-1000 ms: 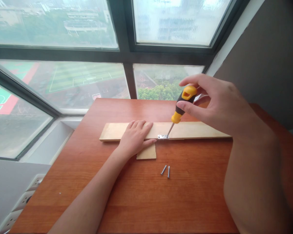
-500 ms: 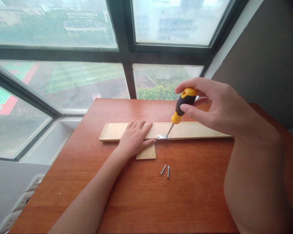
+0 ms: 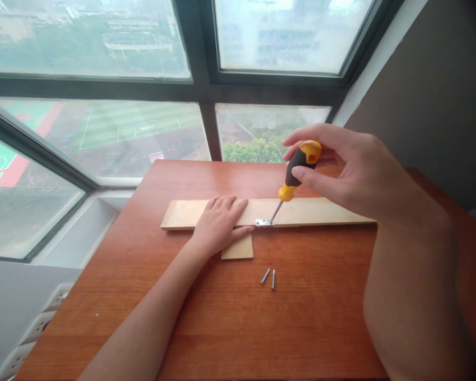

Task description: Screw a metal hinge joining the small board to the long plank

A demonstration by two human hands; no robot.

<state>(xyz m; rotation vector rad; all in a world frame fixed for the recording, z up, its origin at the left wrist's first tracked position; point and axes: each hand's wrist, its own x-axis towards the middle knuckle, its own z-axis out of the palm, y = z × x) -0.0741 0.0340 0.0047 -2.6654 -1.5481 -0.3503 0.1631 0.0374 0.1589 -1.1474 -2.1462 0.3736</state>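
A long pale wooden board (image 3: 313, 212) lies across the brown table. My left hand (image 3: 219, 222) is spread flat on it, left of a small silver metal bracket (image 3: 264, 223) at the board's near edge. In my right hand (image 3: 341, 164) is a yellow and black screwdriver (image 3: 297, 168), gripped by its handle between thumb and fingers. Its shaft slants down to the left, with the tip at the bracket's right end; whether a screw head sits under it is too small to tell. A short piece of wood (image 3: 238, 247) sticks out toward me from beneath the board.
Two loose screws (image 3: 269, 278) lie on the table (image 3: 230, 317) in front of the bracket. Windows with a dark frame (image 3: 204, 90) stand behind the table, and a grey wall (image 3: 432, 100) is at the right. Power sockets (image 3: 35, 328) line the low wall at the left.
The screwdriver's handle has turned about its axis within my right fingers, and that hand has shifted slightly. My left hand, the board and the loose screws stay in place.
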